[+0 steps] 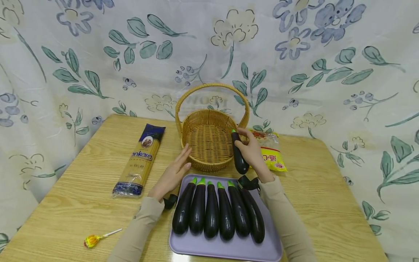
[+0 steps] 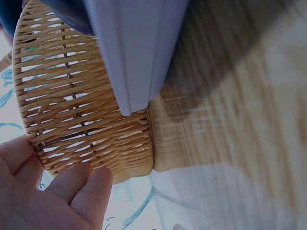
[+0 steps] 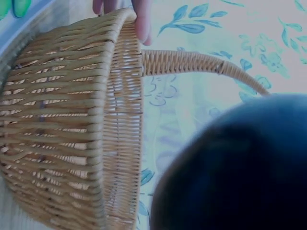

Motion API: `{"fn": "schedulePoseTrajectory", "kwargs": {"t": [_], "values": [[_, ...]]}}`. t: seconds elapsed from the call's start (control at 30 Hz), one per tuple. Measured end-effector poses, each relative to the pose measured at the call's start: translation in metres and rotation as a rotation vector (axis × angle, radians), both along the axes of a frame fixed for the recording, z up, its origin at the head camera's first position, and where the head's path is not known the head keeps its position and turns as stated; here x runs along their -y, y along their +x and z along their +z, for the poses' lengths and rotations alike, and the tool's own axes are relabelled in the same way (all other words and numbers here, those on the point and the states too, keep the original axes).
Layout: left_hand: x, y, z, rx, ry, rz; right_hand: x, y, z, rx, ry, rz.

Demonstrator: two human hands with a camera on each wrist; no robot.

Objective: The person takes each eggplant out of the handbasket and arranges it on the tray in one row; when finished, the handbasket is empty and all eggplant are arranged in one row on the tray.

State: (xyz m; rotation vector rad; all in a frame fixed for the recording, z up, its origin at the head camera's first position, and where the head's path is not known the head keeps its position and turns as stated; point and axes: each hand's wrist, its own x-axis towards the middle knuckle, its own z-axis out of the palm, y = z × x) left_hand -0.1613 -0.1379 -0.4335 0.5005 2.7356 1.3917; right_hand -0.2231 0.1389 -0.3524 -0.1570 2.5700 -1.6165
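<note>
My right hand grips a dark, glossy eggplant near its green stem end, beside the right rim of a wicker basket with a tall arched handle. Blurred and close, the same eggplant fills the lower right of the right wrist view. My left hand rests with fairly straight fingers against the basket's left front side. In the left wrist view its fingers touch the woven wall and rim. Several more eggplants lie side by side on a lilac tray, stems toward the basket.
Left of the basket lies a spaghetti pack. A lollipop is near the table's front left. Partly behind my right hand lies a yellow-and-red food bag. A floral curtain hangs behind the wooden table.
</note>
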Motion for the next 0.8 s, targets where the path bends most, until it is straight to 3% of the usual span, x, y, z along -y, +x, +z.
{"fn": "schedulePoseTrajectory", "kwargs": {"t": [0.6,0.8], "values": [[-0.001,-0.002,0.002,0.0,-0.004,-0.005,-0.031,0.021,-0.016,0.021,-0.016,-0.068],[0.0,0.0,0.001,0.006,0.006,-0.005,-0.047,0.027,-0.019,0.031,-0.065,-0.111]]}}
